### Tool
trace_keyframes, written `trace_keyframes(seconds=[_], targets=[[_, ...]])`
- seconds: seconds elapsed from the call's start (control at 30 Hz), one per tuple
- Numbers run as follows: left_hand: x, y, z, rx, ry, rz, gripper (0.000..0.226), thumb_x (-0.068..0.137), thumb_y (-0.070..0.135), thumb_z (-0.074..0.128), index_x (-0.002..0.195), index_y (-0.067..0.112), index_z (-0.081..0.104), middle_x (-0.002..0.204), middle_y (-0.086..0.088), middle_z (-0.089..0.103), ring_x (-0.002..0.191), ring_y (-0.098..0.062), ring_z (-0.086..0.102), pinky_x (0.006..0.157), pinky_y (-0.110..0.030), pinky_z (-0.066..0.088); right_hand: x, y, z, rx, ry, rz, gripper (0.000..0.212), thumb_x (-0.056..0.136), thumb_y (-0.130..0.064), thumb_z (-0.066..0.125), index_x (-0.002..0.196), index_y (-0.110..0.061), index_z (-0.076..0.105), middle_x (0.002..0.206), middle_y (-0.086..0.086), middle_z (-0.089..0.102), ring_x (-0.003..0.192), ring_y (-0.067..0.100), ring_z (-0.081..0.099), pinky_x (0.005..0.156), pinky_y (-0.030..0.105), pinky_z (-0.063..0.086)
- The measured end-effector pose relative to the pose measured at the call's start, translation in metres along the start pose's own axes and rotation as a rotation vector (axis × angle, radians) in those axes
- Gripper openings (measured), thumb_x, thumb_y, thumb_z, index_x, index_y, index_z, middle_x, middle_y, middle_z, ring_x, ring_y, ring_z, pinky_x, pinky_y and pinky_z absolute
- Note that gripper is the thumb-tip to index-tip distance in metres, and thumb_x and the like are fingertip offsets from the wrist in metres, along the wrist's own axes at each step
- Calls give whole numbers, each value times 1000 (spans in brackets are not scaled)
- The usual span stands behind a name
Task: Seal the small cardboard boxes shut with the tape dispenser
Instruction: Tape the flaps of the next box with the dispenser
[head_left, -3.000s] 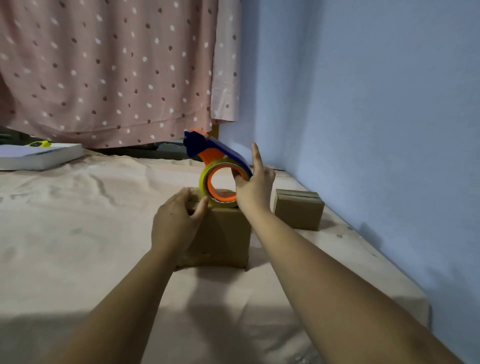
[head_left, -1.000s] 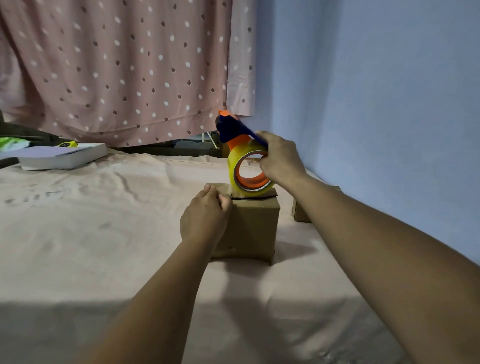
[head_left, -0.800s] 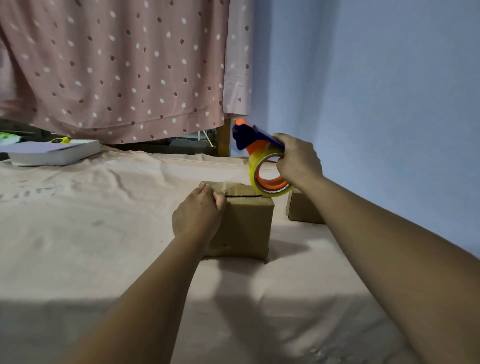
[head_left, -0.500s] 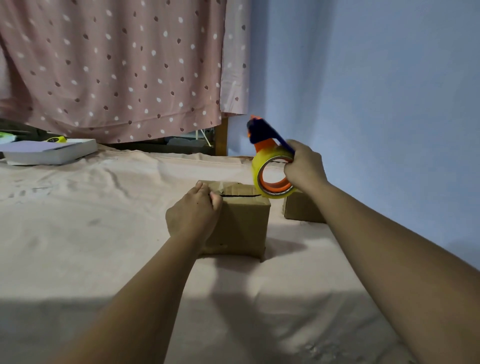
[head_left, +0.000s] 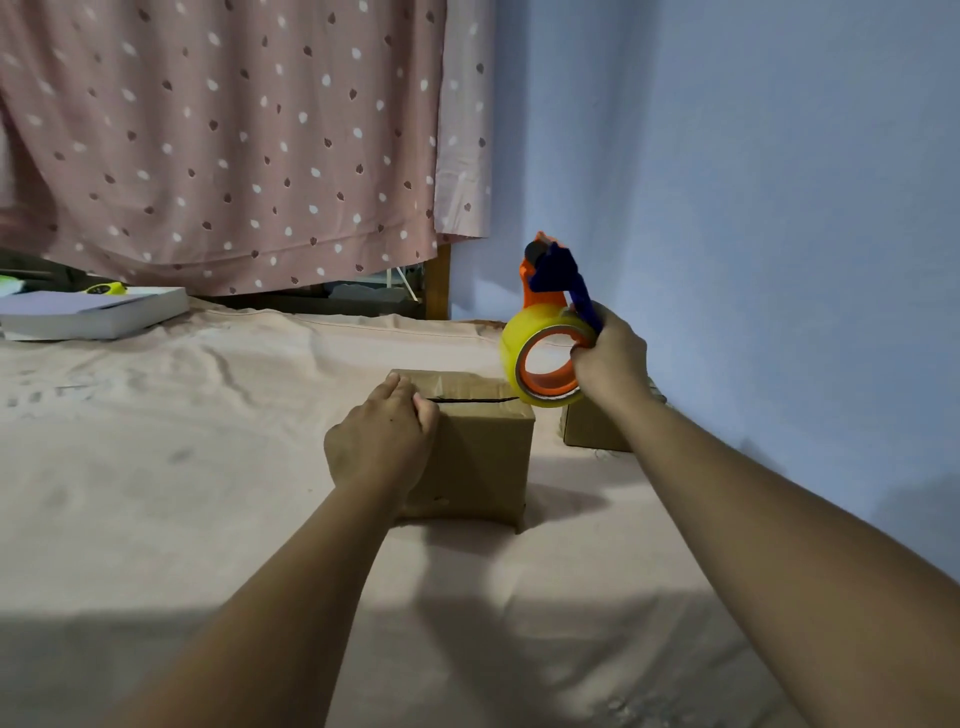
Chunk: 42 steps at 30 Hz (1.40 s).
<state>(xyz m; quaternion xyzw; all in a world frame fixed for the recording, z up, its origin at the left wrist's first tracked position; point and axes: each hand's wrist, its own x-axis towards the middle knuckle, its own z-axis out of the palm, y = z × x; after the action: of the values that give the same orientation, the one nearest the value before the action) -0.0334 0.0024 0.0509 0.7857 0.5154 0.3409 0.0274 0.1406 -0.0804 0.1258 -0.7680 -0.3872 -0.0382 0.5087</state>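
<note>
A small cardboard box (head_left: 480, 457) stands on the pink sheet in the middle, a dark gap showing along its top front edge. My left hand (head_left: 382, 441) grips the box's near left top corner, fingers curled over the edge. My right hand (head_left: 610, 361) holds the tape dispenser (head_left: 550, 338), a yellow roll on an orange hub with a blue handle, just past the box's right top corner. A second cardboard box (head_left: 592, 428) sits behind my right wrist, mostly hidden.
The blue wall (head_left: 753, 208) runs close along the right. A dotted pink curtain (head_left: 223, 140) hangs behind. A white flat box (head_left: 93, 312) with a yellow object on it lies at the far left. The pink sheet (head_left: 156, 467) covers the surface.
My right hand has carried the tape dispenser from the box's top off to the right, past its right edge. My left hand has stayed on the box's left corner.
</note>
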Motion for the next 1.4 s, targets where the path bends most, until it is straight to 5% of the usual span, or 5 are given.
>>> trace_keyframes(seconds=[0.43, 0.93, 1.17, 1.4], targets=[[0, -1, -2, 35, 0, 4, 45, 99, 40, 23, 138, 32, 46, 151, 13, 34, 121, -19, 53, 72, -29, 37, 5, 4, -22, -361, 14, -225, 52, 94, -9, 55, 142, -22, 41, 133, 9, 56, 115, 33, 56, 97, 43, 47], [-2, -1, -1, 49, 16, 14, 46, 100, 41, 23, 138, 31, 47, 151, 10, 36, 120, -20, 54, 72, -29, 42, -18, 55, 2, -138, 44, 38, 52, 94, -4, 51, 143, -17, 41, 133, 11, 55, 119, 32, 53, 99, 41, 44], [0, -3, 0, 50, 26, 10, 45, 98, 40, 24, 132, 33, 52, 147, 13, 42, 116, -20, 56, 68, -28, 37, -28, 71, 20, 61, 98, 182, 53, 91, 0, 54, 140, -16, 45, 125, 10, 60, 113, 30, 57, 88, 33, 47], [1, -4, 0, 65, 11, 13, 47, 99, 43, 23, 136, 33, 49, 149, 15, 38, 122, -19, 53, 75, -31, 44, -49, 91, 36, 134, 132, 303, 47, 93, -7, 56, 139, -13, 45, 127, 13, 59, 115, 33, 57, 93, 39, 48]])
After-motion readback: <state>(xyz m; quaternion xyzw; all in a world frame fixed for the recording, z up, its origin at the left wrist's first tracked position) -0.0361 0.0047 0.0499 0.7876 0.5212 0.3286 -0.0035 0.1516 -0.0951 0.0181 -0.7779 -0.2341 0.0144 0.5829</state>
